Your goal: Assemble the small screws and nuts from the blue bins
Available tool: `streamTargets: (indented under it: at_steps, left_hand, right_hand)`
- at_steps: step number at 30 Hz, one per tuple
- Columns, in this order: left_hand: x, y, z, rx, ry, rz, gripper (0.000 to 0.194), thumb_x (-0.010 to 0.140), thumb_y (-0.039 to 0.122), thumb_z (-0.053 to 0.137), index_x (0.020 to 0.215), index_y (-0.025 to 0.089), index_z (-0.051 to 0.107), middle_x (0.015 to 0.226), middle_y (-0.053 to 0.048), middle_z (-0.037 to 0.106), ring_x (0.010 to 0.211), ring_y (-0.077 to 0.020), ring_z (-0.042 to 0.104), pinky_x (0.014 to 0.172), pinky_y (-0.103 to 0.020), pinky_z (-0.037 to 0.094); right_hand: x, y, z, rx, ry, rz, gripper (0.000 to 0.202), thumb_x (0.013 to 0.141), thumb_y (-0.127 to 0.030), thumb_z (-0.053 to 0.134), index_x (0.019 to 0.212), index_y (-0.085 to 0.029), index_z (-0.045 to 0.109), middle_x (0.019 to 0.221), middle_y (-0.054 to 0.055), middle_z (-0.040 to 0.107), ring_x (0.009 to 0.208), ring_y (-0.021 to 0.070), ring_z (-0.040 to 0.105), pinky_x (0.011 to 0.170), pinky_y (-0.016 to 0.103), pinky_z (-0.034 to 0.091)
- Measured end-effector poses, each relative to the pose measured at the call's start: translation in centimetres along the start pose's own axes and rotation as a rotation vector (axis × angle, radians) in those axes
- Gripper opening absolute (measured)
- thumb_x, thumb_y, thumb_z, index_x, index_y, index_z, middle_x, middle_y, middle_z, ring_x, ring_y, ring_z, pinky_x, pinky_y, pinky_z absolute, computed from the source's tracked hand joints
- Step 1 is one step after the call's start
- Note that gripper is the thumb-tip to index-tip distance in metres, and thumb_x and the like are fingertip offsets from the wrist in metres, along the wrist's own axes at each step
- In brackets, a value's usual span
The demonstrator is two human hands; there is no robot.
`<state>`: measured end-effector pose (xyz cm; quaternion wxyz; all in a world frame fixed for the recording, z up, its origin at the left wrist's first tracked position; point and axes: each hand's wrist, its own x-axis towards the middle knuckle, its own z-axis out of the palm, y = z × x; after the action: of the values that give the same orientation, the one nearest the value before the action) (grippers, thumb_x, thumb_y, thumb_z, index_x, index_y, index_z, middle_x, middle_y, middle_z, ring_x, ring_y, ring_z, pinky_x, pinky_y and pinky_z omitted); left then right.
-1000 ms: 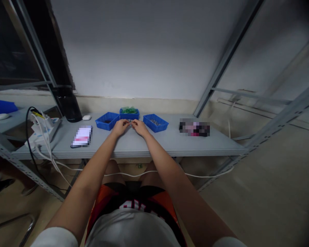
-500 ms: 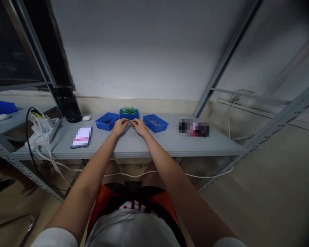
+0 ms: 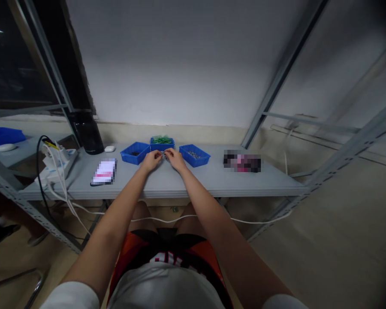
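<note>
My left hand (image 3: 153, 160) and my right hand (image 3: 174, 159) meet over the grey shelf, fingertips pinched close together. Between them is a small, shiny bit, too small to name. Just behind the fingers stands a blue bin (image 3: 162, 146) with green pieces (image 3: 161, 139) in it. To the left of my left hand, another blue bin (image 3: 128, 157) has small dark parts (image 3: 135, 153) inside. A third blue bin (image 3: 197, 162), right of my right hand, contains small silvery metal parts (image 3: 193, 154).
A phone (image 3: 104, 171) lies at the left, near a white case (image 3: 110, 149) and a black bottle (image 3: 88, 135). Farther left is a power strip (image 3: 59, 167) with cables. A blurred-out object (image 3: 242, 162) lies at the right. Metal posts (image 3: 286, 64) frame the shelf (image 3: 238, 184).
My fingertips have shifted slightly, with a little more of the small shiny bit showing between them. The view has tilted a touch; the bins stay where they were.
</note>
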<state>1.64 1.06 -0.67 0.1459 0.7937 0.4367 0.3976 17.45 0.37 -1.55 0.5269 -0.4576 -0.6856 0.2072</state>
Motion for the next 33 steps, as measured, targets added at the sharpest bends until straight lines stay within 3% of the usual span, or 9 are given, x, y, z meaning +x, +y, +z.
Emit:
streamTargets:
  at_steps: [11, 16, 26, 30, 33]
  left_hand:
    - [0.28, -0.42, -0.2, -0.026, 0.002, -0.008, 0.019, 0.082, 0.023, 0.054, 0.09, 0.014, 0.068, 0.096, -0.009, 0.071, 0.086, -0.0189, 0.063, 0.082, -0.029, 0.046]
    - [0.32, -0.6, -0.31, -0.016, 0.116, -0.024, 0.02, 0.083, 0.026, 0.053, 0.088, 0.015, 0.069, 0.091, -0.009, 0.071, 0.083, -0.0188, 0.063, 0.08, -0.029, 0.046]
    - [0.36, -0.37, -0.11, -0.053, 0.163, 0.035, 0.021, 0.082, 0.027, 0.053, 0.085, 0.015, 0.07, 0.087, -0.008, 0.071, 0.082, -0.0185, 0.062, 0.079, -0.028, 0.046]
    - [0.11, -0.22, -0.32, -0.062, 0.199, -0.006, 0.02, 0.082, 0.027, 0.054, 0.084, 0.015, 0.07, 0.087, -0.007, 0.071, 0.079, -0.0175, 0.062, 0.077, -0.027, 0.046]
    - [-0.27, -0.06, -0.32, -0.047, 0.126, -0.025, 0.019, 0.082, 0.026, 0.054, 0.086, 0.016, 0.069, 0.089, -0.007, 0.071, 0.083, -0.0181, 0.062, 0.081, -0.028, 0.046]
  right_hand:
    - [0.16, 0.19, -0.13, -0.009, 0.029, 0.066, 0.018, 0.083, -0.026, 0.049, 0.088, -0.015, 0.063, 0.073, 0.002, 0.064, 0.067, 0.0119, 0.056, 0.069, 0.023, 0.042]
    - [-0.24, -0.02, -0.33, -0.091, -0.022, 0.045, 0.017, 0.083, -0.024, 0.05, 0.087, -0.016, 0.064, 0.074, 0.002, 0.065, 0.067, 0.0124, 0.056, 0.068, 0.023, 0.041]
    - [-0.72, 0.36, -0.33, -0.194, -0.183, -0.076, 0.017, 0.082, -0.023, 0.05, 0.083, -0.016, 0.066, 0.079, 0.004, 0.067, 0.07, 0.0138, 0.056, 0.071, 0.024, 0.04]
    - [-0.48, 0.18, -0.29, -0.119, -0.047, -0.004, 0.018, 0.082, -0.026, 0.05, 0.087, -0.017, 0.065, 0.08, 0.003, 0.067, 0.073, 0.0146, 0.058, 0.071, 0.025, 0.042]
    - [-0.35, -0.14, -0.26, -0.071, 0.061, 0.03, 0.019, 0.082, -0.029, 0.05, 0.088, -0.018, 0.065, 0.081, 0.003, 0.068, 0.075, 0.0152, 0.059, 0.074, 0.026, 0.044]
